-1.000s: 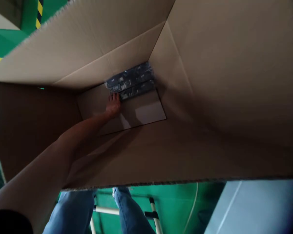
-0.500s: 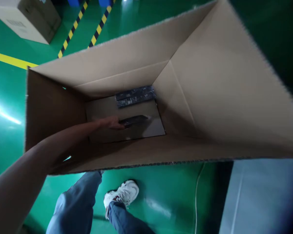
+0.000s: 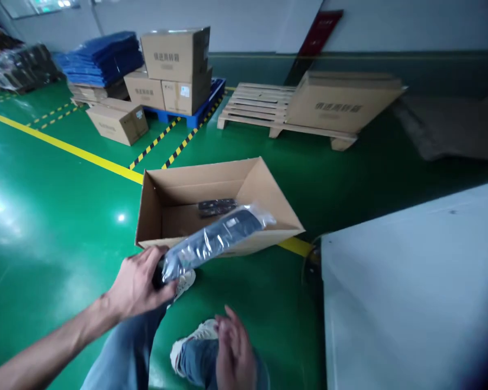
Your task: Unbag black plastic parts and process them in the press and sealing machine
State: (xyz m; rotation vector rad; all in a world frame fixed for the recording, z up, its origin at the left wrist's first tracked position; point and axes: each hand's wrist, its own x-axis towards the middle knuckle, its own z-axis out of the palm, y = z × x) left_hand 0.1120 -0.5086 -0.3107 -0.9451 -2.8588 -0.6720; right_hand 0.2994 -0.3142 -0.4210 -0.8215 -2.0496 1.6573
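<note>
My left hand grips one end of a long dark part in clear plastic wrap, which slants up to the right above the near wall of an open cardboard box. Inside that box, dark wrapped pieces lie on the bottom along the far side. Low in the view, over my leg, is my right hand, holding nothing, with its fingers partly spread.
A large pale surface fills the lower right. Beyond the box are a wooden pallet with a big carton, stacked cartons on a blue pallet, and a single carton on the green floor.
My left hand has come up out of the box with the wrapped part. My right hand has come into view. The camera has tilted up and shows more of the room.
</note>
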